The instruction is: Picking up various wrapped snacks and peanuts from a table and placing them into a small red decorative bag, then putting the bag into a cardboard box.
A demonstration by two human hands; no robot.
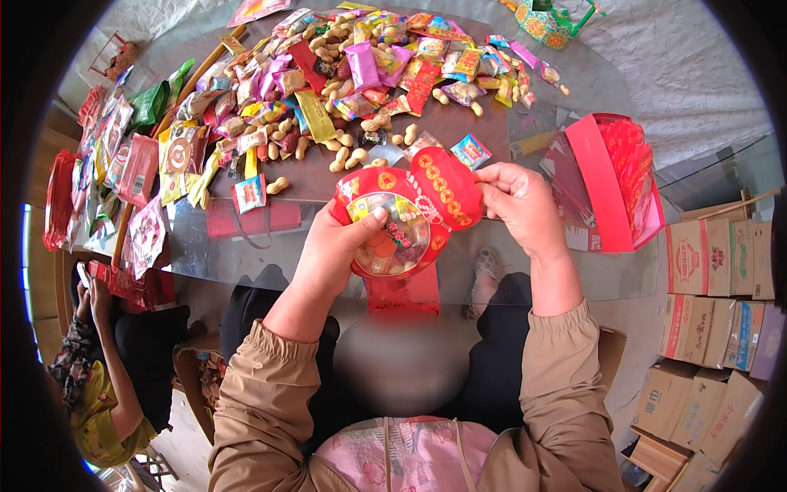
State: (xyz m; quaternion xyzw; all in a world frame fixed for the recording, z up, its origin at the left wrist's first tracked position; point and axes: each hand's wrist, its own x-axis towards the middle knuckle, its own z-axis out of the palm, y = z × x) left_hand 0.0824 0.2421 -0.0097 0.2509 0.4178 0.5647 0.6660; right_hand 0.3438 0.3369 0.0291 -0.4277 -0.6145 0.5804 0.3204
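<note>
Over the near edge of the table, my left hand grips the body of a red candy pouch, its thumb lying on the pouch's round clear window. Through that window wrapped sweets and peanuts show. The pouch has gold coin patterns, and a pale twisted cord runs across its neck. At the right side of its gathered top, my right hand pinches the edge between thumb and fingers. Just beyond the pouch lies a blue and white wrapped sweet. Some fingers of my left hand are hidden behind the pouch.
A big heap of wrapped sweets and peanuts covers the table's far middle. Packets pile up at left. A red box of red pouches stands at right, with cardboard cartons beyond. Another person sits at lower left.
</note>
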